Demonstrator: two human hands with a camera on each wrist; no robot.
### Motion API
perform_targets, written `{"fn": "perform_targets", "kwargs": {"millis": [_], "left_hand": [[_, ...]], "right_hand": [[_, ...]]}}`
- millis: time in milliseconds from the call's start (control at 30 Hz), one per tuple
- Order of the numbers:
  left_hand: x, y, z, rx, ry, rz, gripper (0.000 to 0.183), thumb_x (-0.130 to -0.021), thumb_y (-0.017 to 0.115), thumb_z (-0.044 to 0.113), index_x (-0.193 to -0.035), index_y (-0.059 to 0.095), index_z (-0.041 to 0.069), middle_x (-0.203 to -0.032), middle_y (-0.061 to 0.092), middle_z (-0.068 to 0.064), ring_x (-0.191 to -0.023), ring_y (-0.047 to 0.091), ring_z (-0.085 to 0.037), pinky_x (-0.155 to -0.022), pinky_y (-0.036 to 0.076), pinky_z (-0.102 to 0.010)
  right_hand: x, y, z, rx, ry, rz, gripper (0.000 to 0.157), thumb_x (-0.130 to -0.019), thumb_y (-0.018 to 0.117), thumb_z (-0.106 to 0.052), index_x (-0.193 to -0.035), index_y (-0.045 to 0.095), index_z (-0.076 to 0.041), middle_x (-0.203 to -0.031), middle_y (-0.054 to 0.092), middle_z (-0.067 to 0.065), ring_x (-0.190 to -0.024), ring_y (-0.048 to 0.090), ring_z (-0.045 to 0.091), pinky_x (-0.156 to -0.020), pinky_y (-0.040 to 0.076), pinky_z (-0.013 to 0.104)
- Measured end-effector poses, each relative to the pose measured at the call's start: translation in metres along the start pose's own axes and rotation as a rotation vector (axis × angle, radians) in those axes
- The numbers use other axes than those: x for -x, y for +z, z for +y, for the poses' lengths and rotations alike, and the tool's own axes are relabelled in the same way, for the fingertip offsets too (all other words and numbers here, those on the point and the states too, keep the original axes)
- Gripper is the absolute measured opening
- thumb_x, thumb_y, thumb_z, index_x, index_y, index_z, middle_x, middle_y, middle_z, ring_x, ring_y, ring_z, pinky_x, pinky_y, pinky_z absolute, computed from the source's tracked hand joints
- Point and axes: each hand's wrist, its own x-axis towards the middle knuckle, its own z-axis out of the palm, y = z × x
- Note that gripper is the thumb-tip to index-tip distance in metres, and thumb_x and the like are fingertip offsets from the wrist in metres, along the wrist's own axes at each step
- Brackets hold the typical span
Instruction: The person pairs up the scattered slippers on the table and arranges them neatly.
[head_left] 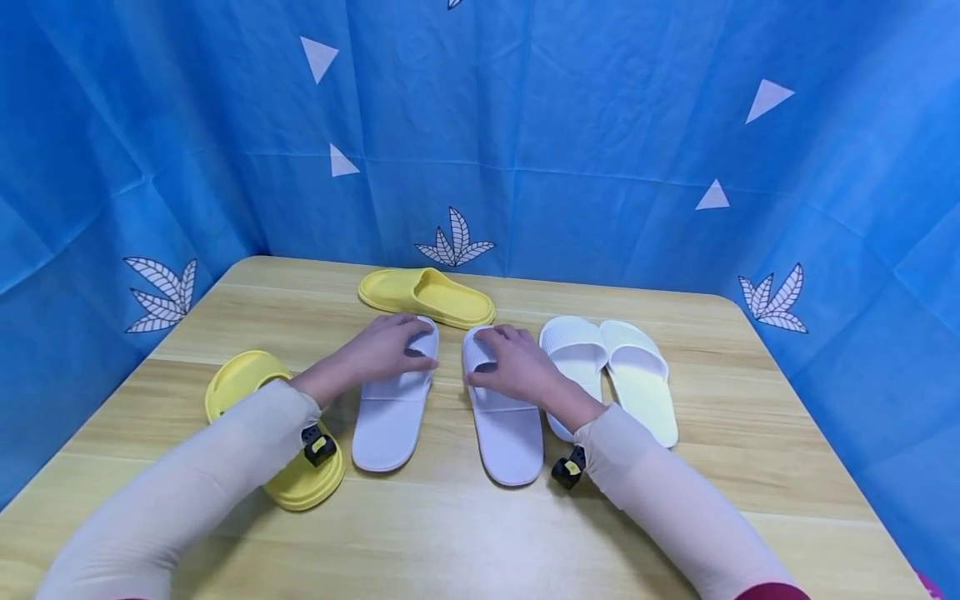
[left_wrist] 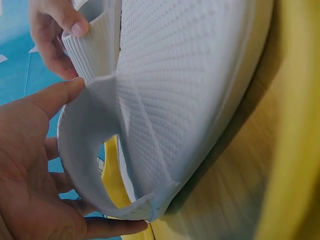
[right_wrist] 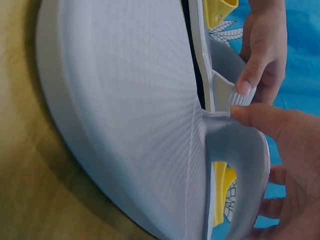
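Two pale grey-lilac slippers lie side by side at mid-table, toes pointing away. My left hand (head_left: 378, 348) holds the left grey slipper (head_left: 388, 429) across its strap. In the left wrist view, the thumb sits at the strap's inner edge and the fingers spread around its outside. Over the right grey slipper (head_left: 512, 446), my right hand (head_left: 517, 367) grips the strap the same way. The thumb rests on the strap's edge in the right wrist view, with other fingertips partly hidden. A narrow gap separates the two slippers in the head view.
One yellow slipper (head_left: 457, 302) lies sideways at the back; another yellow slipper (head_left: 251, 375) is under the left forearm. Beside the right hand stands a white slipper pair (head_left: 645, 400), partly covered by that arm. Blue curtains (head_left: 480, 108) surround the wooden table (head_left: 442, 542).
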Motion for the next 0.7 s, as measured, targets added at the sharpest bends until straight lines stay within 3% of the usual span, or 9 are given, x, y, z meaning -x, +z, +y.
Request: {"fn": "perform_targets", "kwargs": {"millis": [300,700], "left_hand": [[-0.005,0.0,0.011,-0.02,0.011,-0.023,0.069,-0.087,0.07,0.051,-0.141,0.052,0.011,-0.147,0.042,-0.02,-0.136,0.036,-0.04,-0.111,0.029,-0.055],[-0.014,0.006,0.032,-0.045,0.045,-0.054,0.067,-0.086,0.069,0.053,-0.139,0.054,0.015,-0.145,0.045,-0.017,-0.135,0.038,-0.04,-0.111,0.029,-0.054]], "right_hand": [[-0.001,-0.001,0.004,-0.002,0.044,0.021,0.073,-0.083,0.07,-0.056,-0.143,0.049,-0.019,-0.144,0.045,0.012,-0.126,0.044,0.036,-0.101,0.042,0.05],[0.002,-0.004,0.008,0.016,0.043,0.035,0.072,-0.085,0.068,-0.056,-0.143,0.048,-0.018,-0.144,0.044,0.014,-0.127,0.042,0.041,-0.101,0.042,0.052]]}}
